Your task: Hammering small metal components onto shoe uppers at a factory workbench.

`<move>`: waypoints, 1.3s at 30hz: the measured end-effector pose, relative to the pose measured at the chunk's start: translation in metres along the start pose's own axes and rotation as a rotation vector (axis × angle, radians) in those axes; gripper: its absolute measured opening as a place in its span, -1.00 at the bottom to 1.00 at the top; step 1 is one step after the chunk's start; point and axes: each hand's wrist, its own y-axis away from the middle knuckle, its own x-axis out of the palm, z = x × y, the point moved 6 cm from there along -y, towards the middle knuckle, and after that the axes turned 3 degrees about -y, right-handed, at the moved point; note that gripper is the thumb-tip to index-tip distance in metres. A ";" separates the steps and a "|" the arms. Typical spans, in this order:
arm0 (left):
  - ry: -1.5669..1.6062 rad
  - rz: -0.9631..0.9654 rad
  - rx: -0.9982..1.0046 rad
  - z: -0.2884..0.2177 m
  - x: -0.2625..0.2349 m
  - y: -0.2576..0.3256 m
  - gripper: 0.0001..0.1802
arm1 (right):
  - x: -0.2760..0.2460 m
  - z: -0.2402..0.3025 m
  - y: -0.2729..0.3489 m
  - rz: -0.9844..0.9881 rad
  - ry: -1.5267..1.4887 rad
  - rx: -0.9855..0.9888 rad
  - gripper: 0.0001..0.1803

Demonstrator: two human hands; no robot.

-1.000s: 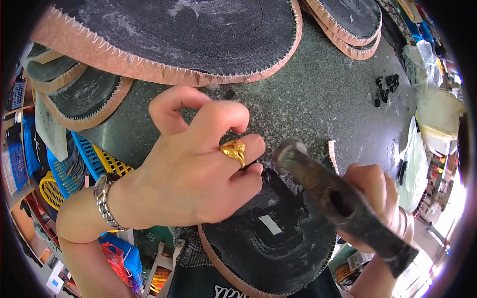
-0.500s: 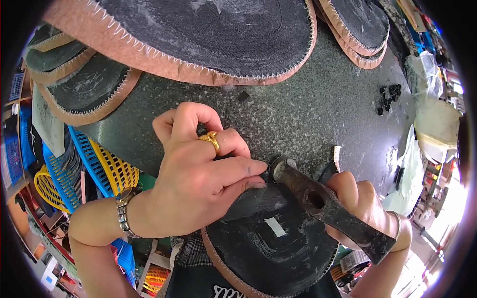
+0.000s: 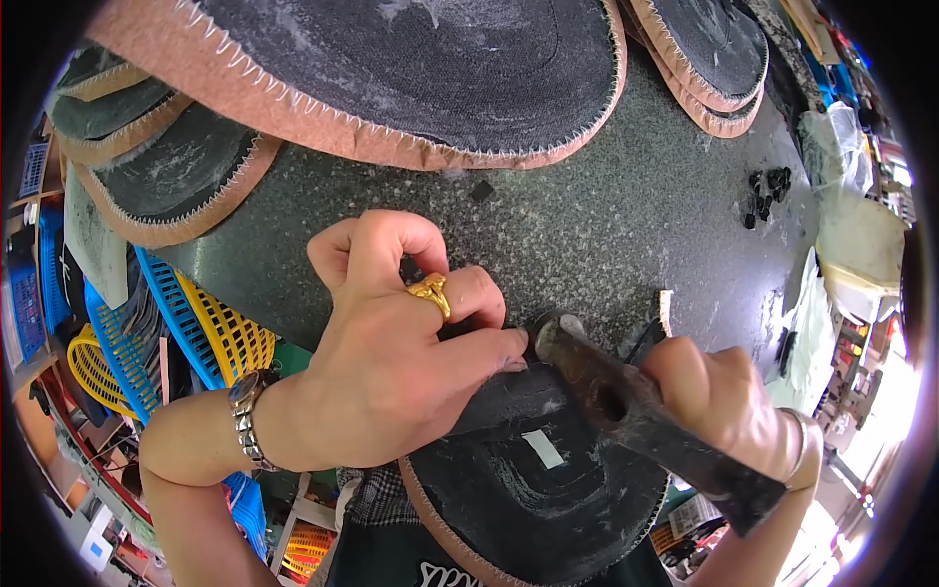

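A black rounded panel [image 3: 509, 509] with a tan stitched rim lies at the table's near edge and reaches over my lap. A small pale rectangular patch [image 3: 543, 449] sits on it. My left hand [image 3: 391, 342] is closed, its thumb and forefinger pinching the panel's far edge; the exact grip point is hidden. My right hand [image 3: 709, 401] wraps round the hammer's handle, which its fingers mostly hide. The dark metal hammer [image 3: 626, 406] has its round face at the panel's far edge, right beside my left fingertips.
More black panels with tan stitched rims lie about: a large one [image 3: 450, 88] at the far side, several stacked at left [image 3: 176, 181] and right [image 3: 719, 59]. Small black bits [image 3: 766, 196] lie on the speckled table [image 3: 626, 215]. Blue and yellow baskets [image 3: 201, 318] stand at left.
The hammer head has tilted slightly and smears a little. My left hand has shifted a bit right and nearer, its fingers curling more.
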 end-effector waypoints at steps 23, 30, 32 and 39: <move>-0.039 -0.029 -0.056 -0.010 0.000 0.013 -0.72 | -0.004 0.006 -0.008 0.022 0.067 0.036 -0.76; -0.178 -0.073 -0.168 -0.014 0.000 0.021 -0.71 | 0.007 -0.006 0.003 -0.004 -0.100 -0.015 -0.80; -0.111 -0.094 -0.202 -0.014 0.002 0.023 -0.70 | 0.010 -0.005 0.005 0.073 -0.103 -0.054 -0.79; 0.000 -0.131 -0.175 -0.010 0.005 0.025 -0.69 | 0.013 -0.013 0.011 0.107 -0.117 0.000 -0.79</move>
